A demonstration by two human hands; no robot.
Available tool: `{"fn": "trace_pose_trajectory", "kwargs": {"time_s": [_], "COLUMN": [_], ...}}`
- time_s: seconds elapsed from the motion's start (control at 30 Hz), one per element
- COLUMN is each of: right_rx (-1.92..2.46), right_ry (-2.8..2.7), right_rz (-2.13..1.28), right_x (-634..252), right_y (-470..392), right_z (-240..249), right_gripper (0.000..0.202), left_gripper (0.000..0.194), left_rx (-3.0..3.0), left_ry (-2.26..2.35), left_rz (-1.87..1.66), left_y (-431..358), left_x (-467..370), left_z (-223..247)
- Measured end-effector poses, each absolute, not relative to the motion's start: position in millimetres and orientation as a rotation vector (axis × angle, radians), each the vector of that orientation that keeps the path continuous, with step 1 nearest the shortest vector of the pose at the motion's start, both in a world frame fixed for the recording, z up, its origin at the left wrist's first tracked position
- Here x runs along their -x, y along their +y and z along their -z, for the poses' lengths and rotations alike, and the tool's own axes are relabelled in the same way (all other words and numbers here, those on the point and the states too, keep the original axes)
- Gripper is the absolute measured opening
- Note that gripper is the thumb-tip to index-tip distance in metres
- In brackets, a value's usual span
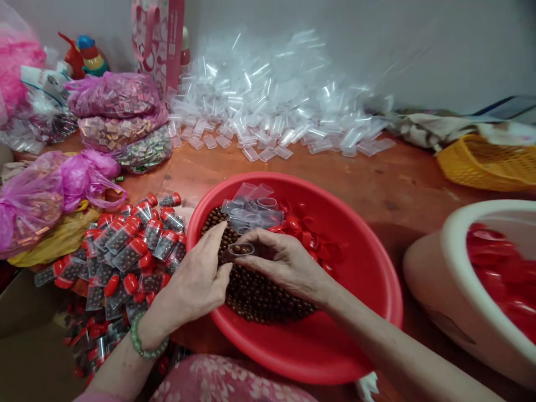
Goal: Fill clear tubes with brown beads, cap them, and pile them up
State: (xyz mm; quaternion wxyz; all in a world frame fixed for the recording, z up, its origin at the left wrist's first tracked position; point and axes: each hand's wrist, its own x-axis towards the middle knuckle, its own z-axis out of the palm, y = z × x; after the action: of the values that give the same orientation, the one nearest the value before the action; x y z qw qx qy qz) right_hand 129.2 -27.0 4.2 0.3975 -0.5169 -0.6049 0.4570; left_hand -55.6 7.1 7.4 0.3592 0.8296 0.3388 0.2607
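A small clear plastic case (242, 249) with an oval opening sits between my hands, brown balls showing inside it. The fingers and thumb of my right hand (288, 259) pinch it near the open end. Around its other end my left hand (201, 268) is closed, with part of that grip hidden. Below lies a heap of small brown balls (268, 298) in a red basin (352, 346). Several empty clear cases (253, 209) rest on the heap's far side. Red caps (310, 240) lie to their right in the same basin.
Filled cases with red caps (129, 251) are piled left of the basin. Clear empty cases (272, 111) form a big heap by the wall. A white tub (439, 268) of red pieces and a yellow basket (477, 167) stand right. Purple bags (113, 95) lie at back left.
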Motion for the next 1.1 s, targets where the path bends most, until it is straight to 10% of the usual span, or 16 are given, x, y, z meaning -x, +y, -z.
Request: {"fn": "trace_pose_trajectory", "kwargs": {"time_s": [0.63,1.1], "right_rx": [1.672,2.087], "right_ry": [-1.551,-2.535], "right_rz": [-0.919,-0.542], "right_x": [-190.9,-166.3], "right_y": [-40.7,-34.6], "right_z": [-22.6,24.9], "right_gripper": [0.036,0.028], "left_gripper": [0.022,0.018], "left_rx": [-1.475,-1.464], "left_ry": [0.681,0.658], "left_rz": [-0.772,-0.638], "left_y": [10.0,12.4], "left_x": [38.9,25.0], "left_z": [-10.3,-8.1]}}
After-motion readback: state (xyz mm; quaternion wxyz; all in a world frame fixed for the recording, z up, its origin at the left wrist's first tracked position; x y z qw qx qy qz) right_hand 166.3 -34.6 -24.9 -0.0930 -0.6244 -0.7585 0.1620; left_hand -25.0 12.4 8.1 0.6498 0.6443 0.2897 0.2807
